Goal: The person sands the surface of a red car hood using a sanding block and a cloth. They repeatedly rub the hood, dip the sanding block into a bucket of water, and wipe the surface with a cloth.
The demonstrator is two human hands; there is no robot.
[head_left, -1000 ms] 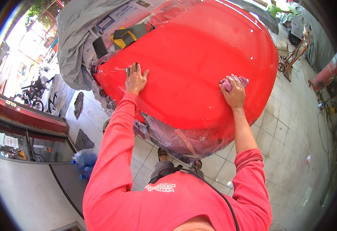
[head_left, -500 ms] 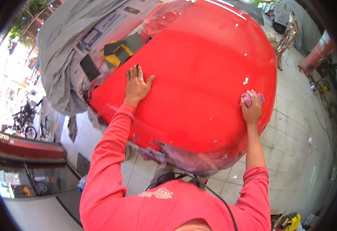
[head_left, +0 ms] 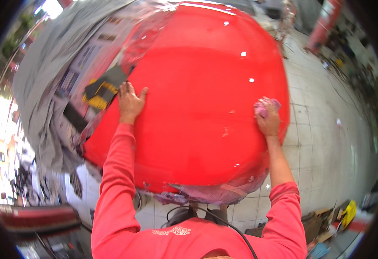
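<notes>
A large glossy red car hood (head_left: 193,103) spreads out in front of me. On its left side my left hand (head_left: 131,105) lies flat with the fingers stretched out, the fingertips close to the hood's left edge. My right hand (head_left: 268,123) is closed around a crumpled pink cloth (head_left: 272,103) and presses it on the hood near the right edge. Small bright spots gleam on the paint around that side. Thin plastic film (head_left: 223,192) hangs along the hood's near edge, just in front of my body.
Left of the hood, a grey cover (head_left: 38,86) drapes over the car beside masking paper. Black-and-yellow sheets (head_left: 100,90) lie there, near a dark flat piece (head_left: 74,118). A red post (head_left: 325,23) stands at the far right. Boxes and a yellow item (head_left: 349,213) sit at the lower right.
The view has turned, so the hood and both hands appear farther left. My right hand still grips the cloth on the hood's right side, and my left hand still rests flat at its left.
</notes>
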